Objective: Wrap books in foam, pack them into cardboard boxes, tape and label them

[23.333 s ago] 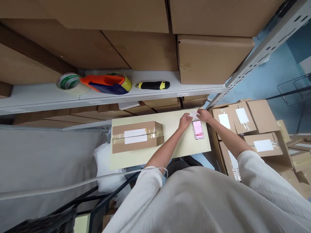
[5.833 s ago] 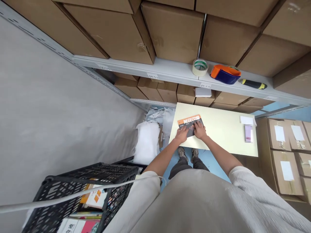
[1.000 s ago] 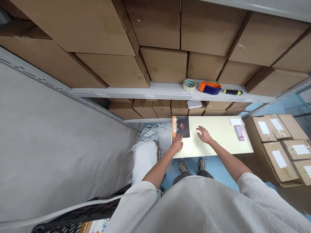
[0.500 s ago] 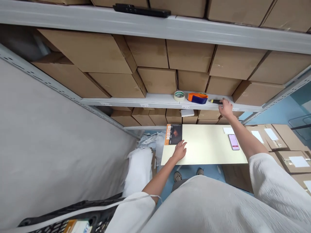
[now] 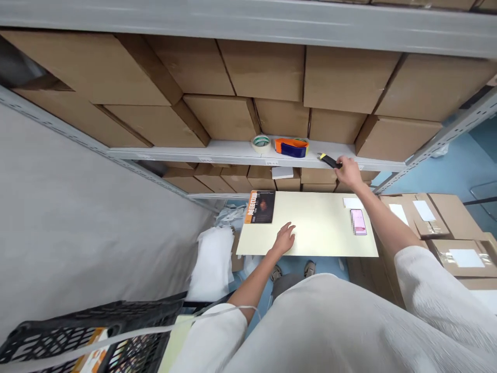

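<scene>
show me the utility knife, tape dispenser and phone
utility knife (image 5: 330, 161), head view, on its black handle
tape dispenser (image 5: 291, 149), head view, on its blue side
phone (image 5: 359, 221), head view, on its blurred screen

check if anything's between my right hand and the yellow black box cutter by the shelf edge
Nothing visible stands between them: the right hand is touching the box cutter at its dark end, just off the shelf edge.

A cream tabletop — a book, smartphone, white card.
</scene>
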`<state>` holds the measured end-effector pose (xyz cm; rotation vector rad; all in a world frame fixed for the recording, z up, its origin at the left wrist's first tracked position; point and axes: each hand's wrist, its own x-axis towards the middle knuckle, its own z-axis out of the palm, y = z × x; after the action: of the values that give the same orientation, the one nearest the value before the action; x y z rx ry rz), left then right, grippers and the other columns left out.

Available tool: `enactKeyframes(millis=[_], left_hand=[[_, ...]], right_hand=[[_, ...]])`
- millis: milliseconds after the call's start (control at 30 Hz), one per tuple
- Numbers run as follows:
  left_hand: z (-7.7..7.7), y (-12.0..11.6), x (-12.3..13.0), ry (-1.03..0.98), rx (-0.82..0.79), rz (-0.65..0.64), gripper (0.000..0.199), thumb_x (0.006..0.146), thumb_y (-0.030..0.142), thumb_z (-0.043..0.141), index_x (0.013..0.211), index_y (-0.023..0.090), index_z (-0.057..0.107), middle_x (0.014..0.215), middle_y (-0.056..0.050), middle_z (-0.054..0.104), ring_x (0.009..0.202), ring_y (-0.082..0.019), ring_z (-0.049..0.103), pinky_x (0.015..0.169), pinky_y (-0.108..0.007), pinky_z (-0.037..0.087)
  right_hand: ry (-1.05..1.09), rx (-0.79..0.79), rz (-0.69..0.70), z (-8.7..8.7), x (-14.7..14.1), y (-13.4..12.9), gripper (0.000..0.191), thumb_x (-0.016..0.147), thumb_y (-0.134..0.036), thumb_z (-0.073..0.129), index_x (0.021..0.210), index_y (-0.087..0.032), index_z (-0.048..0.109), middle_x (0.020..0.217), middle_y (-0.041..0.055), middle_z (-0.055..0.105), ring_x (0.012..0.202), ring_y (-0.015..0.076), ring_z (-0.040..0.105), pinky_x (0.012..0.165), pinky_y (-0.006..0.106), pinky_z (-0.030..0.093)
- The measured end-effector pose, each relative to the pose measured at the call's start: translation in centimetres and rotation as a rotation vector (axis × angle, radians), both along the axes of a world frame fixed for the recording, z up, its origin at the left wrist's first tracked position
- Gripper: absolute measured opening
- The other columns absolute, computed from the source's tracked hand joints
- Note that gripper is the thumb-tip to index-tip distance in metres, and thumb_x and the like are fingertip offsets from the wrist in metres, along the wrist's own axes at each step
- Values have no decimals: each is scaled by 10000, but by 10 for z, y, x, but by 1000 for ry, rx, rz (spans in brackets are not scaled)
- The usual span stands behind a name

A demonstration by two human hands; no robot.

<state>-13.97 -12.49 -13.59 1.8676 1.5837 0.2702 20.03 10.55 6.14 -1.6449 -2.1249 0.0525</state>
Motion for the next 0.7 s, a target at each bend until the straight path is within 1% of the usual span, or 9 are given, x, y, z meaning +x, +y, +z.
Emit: enactKeyframes(millis=[33,100,167,233,300,367,433,500,700], left_hand=[[-1,-1,6,-5,-6,-4,510,1011,185,549,1512,207,640,1716,-141,508,1610,-289,463,1333,-490,386],[-4,-1,15,-8,-25,-19,504,1009,189,548,1503,206,649,1702,-139,527,1605,-287,471,1342,-485,374],[-7,-1,22,1,-46,-42,510,1005,195,553,1505,206,647,1695,-129,538,1605,-286,470,1348,-485,366],[-10,-1,27,20,-65,-66,517,1002,197,556,1511,207,642,1696,-118,539,1610,-281,460,1350,-480,363],[-13,-1,30,40,-81,-87,514,1004,200,554,1511,202,641,1702,-117,531,1616,-276,451,1351,-464,361],[-16,-2,32,54,-95,-107,508,1007,202,551,1507,196,643,1707,-123,523,1616,-277,450,1348,-459,364],[-18,-3,31,64,-108,-125,510,1008,207,551,1510,199,640,1710,-121,520,1612,-284,454,1341,-468,371],[-21,-5,29,78,-124,-136,516,1010,213,549,1519,207,633,1714,-114,517,1613,-286,452,1338,-477,373],[-31,-8,18,102,-156,-173,515,1016,217,540,1523,193,629,1730,-127,495,1625,-292,435,1340,-482,368]], right_hand=[[33,-7,-22,-13,3,-19,303,931,-329,632,1208,-208,618,1190,166,715,1096,362,579,959,461,453],[97,-78,-81,-47,6,-63,273,930,-338,630,1174,-217,621,1162,146,708,1062,340,600,918,427,472],[139,-214,-182,-87,8,-107,243,919,-331,634,1133,-219,616,1121,131,702,1028,322,609,877,404,480],[132,-363,-291,-127,11,-144,213,911,-291,631,1111,-222,606,1103,125,694,1044,317,610,864,390,480],[106,-506,-399,-160,16,-171,183,936,-269,617,1111,-218,600,1129,137,689,1066,315,615,869,387,480],[76,-603,-458,-185,24,-188,174,965,-251,600,1133,-208,601,1181,163,683,1111,323,613,888,393,479],[42,-652,-475,-203,33,-198,185,989,-246,586,1167,-199,605,1235,184,672,1161,337,602,913,404,476],[11,-672,-481,-215,40,-204,226,1010,-249,568,1225,-192,607,1276,198,658,1195,352,588,930,417,473],[-81,-717,-466,-234,48,-211,394,1052,-244,506,1435,-175,565,1395,236,599,1273,376,541,973,444,448]])
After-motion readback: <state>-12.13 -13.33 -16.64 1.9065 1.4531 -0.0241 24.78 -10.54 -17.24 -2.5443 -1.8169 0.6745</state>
